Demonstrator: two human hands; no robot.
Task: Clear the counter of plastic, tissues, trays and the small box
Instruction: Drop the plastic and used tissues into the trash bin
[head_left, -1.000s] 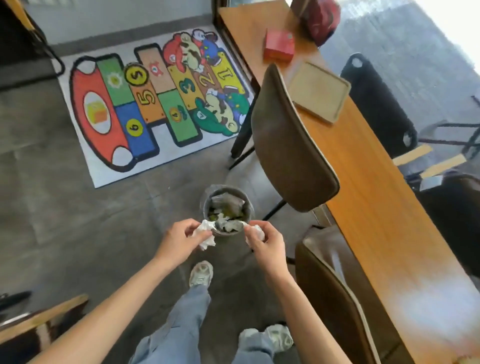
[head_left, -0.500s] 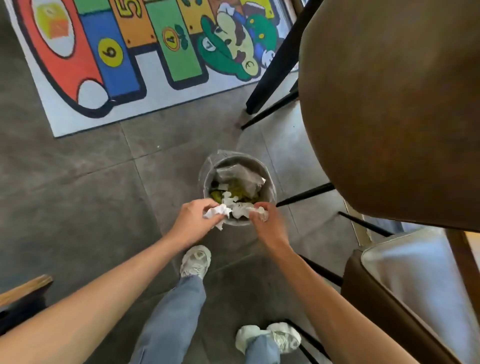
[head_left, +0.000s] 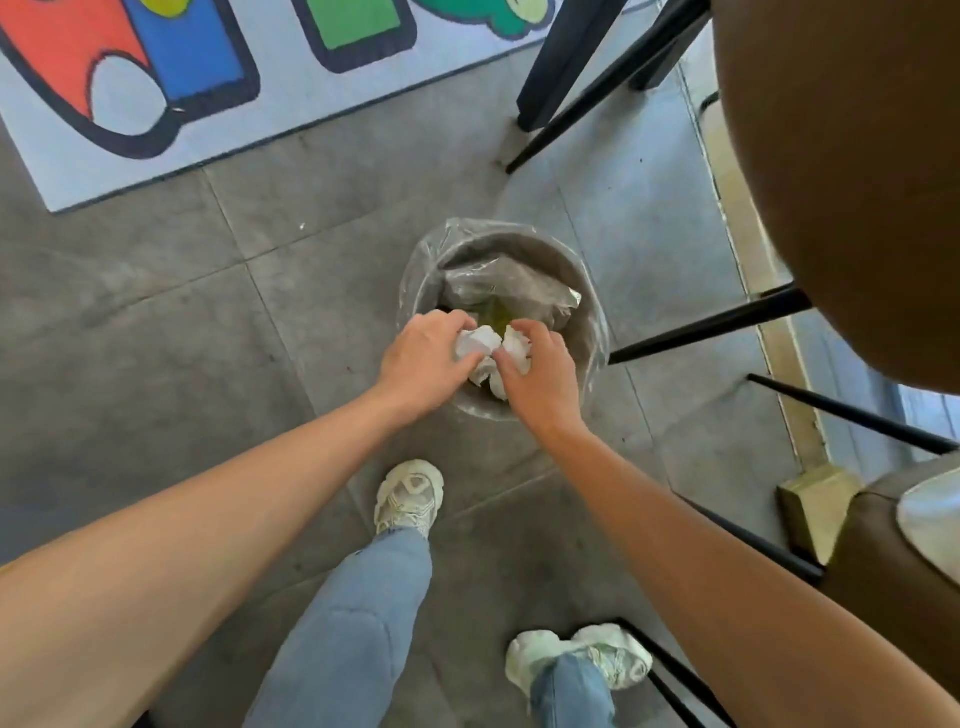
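A small round bin (head_left: 587, 332) lined with a clear plastic bag stands on the grey tiled floor (head_left: 171, 332), and both hands reach over its near rim. The left hand (head_left: 423, 364) curls its fingers round a crumpled white tissue (head_left: 475, 345); the right hand (head_left: 540, 376) pinches a second crumpled tissue (head_left: 519, 347) between thumb and fingers. The two wads touch each other above the bin's near half. Inside the bin lie a crumpled sheet of clear plastic (head_left: 509, 288) against the far wall and something yellow-green beneath it, too hidden to name.

A brown chair back (head_left: 841, 182) fills the upper right corner and hides whatever lies behind it; its black legs (head_left: 711, 325) slant across the floor just to the right of the bin, without touching it. A second brown chair (head_left: 904, 566) shows at the right edge. A colourful play mat (head_left: 249, 130) covers the floor along the top left, well apart from the bin.

Counted: two hands, two tissues, one bin, two chairs, one mat, two pale sneakers (head_left: 408, 496) below blue jeans (head_left: 353, 623)
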